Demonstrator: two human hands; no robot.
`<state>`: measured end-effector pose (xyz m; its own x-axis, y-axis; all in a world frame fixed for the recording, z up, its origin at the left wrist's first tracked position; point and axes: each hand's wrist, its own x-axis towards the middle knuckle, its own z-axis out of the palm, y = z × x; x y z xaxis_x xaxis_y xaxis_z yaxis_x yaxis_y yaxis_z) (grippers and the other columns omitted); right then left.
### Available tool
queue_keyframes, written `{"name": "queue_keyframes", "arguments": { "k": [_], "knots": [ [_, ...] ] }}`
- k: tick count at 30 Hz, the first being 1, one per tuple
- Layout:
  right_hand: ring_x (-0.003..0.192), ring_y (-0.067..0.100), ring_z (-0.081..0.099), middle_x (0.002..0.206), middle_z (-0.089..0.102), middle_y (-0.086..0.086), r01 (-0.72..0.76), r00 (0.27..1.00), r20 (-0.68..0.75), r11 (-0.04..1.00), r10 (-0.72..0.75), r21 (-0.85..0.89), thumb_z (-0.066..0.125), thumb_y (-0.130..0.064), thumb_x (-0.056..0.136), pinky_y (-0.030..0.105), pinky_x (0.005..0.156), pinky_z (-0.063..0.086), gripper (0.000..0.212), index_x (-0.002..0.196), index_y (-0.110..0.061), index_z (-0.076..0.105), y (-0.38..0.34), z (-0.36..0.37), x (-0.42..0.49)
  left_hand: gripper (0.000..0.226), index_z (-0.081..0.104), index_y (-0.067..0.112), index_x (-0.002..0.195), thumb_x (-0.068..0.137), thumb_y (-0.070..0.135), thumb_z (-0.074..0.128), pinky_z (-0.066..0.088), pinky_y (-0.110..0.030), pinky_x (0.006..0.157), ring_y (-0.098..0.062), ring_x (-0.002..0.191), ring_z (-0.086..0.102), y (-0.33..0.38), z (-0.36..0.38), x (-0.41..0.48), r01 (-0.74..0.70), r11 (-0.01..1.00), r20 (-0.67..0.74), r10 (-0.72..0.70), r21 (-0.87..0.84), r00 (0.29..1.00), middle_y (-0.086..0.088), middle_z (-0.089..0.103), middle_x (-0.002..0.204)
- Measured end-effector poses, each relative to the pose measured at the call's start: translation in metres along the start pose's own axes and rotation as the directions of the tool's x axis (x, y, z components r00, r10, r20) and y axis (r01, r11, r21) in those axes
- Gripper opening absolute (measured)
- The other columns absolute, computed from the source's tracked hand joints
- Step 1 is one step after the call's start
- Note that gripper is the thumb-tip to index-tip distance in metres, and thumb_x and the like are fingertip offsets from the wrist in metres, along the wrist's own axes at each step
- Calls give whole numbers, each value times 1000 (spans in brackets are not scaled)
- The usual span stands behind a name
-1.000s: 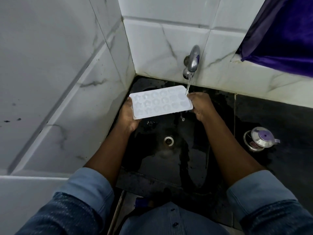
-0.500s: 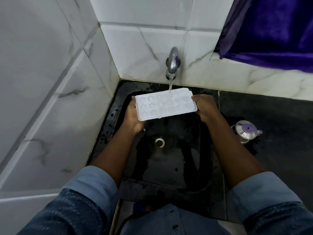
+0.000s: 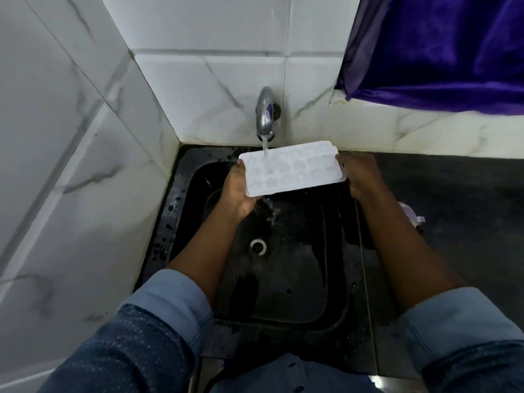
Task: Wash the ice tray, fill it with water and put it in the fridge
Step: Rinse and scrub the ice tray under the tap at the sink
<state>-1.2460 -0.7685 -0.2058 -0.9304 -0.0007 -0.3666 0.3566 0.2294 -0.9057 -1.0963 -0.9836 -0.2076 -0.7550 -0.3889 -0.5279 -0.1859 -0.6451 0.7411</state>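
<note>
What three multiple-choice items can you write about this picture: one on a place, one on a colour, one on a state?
1. Where on the ice tray does the water from the tap land?
A) near its left end
B) at its middle
C) near its right end

2. What colour is the cloth at the upper right?
A) green
B) purple
C) yellow

3. How is the tray held?
A) it hangs from the tap
B) one hand alone holds it
C) the left hand and the right hand hold one end each

Key:
1 A, the stream meets the tray close to the left hand.
2 B, the cloth is deep purple.
3 C, each hand holds a short end of the tray.
</note>
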Motion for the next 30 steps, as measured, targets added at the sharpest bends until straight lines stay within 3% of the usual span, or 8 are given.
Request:
{"name": "queue_keyframes", "arguments": {
  "k": [3, 8, 13, 16, 18, 20, 24, 30],
  "knots": [
    [70, 6, 62, 83, 69, -6, 27, 999, 20, 996, -26, -86, 69, -14, 93, 17, 55, 50, 14, 79, -16, 69, -2, 4, 3, 57, 58, 3, 147, 116, 43, 33, 62, -51, 78, -44, 117, 69, -1, -2, -4, 7, 1000, -32, -8, -11, 999, -22, 68, 139],
    [74, 18, 66, 84, 70, 4, 70, 989, 142, 959, -32, -273, 72, -35, 89, 30, 67, 53, 27, 81, -10, 68, -15, 37, 1, 53, 59, -1, 144, 116, 36, 34, 56, -56, 97, -44, 121, 67, -1, -36, -12, -60, 997, -80, 56, -38, 995, -25, 67, 138],
    [65, 22, 60, 74, 62, 6, 304, 938, 280, 874, -204, -380, 64, -46, 93, 32, 63, 43, 39, 72, -14, 55, -52, 95, -11, 43, 73, 10, 116, 114, 36, 39, 66, -42, 71, -30, 94, 79, -1, -76, -30, -113, 993, -139, 106, -41, 985, -12, 82, 108],
    [68, 17, 55, 75, 58, 2, 295, 919, 359, 887, -162, -355, 67, -30, 93, 28, 58, 40, 28, 75, -13, 54, -67, 129, -13, 41, 73, 13, 116, 113, 37, 41, 65, -39, 66, -29, 93, 80, -6, -94, -46, -119, 991, -182, 107, -59, 977, -10, 82, 107],
    [77, 18, 60, 86, 63, 4, 240, 927, 357, 914, -116, -328, 66, -17, 96, 30, 63, 46, 11, 95, -7, 64, -69, 145, -11, 41, 72, 13, 120, 114, 40, 41, 65, -38, 66, -27, 94, 80, -10, -105, -56, -132, 989, -212, 115, -72, 970, -9, 82, 109],
    [70, 17, 62, 91, 68, 10, 112, 927, 374, 974, -31, -196, 65, -14, 98, 27, 56, 43, 19, 112, -2, 69, -69, 150, -7, 45, 68, 9, 130, 114, 41, 41, 65, -41, 70, -30, 99, 79, -14, -115, -65, -143, 985, -232, 118, -96, 966, -13, 80, 118],
    [72, 11, 60, 89, 67, -1, -178, 841, 512, 983, 173, -39, 58, -33, 102, 26, 65, 36, 18, 99, -17, 66, -59, 143, -4, 53, 58, 1, 147, 114, 39, 40, 63, -47, 83, -36, 109, 72, -19, -128, -79, -142, 983, -244, 111, -115, 963, -23, 68, 137],
    [72, 11, 59, 103, 70, -2, -235, 787, 582, 972, 206, -26, 50, -47, 105, 29, 70, 36, 30, 101, -21, 66, -50, 137, 0, 55, 59, 1, 146, 112, 41, 43, 63, -47, 84, -34, 104, 75, -20, -134, -94, -154, 972, -234, 110, -178, 966, -21, 71, 131]
  ]
}}
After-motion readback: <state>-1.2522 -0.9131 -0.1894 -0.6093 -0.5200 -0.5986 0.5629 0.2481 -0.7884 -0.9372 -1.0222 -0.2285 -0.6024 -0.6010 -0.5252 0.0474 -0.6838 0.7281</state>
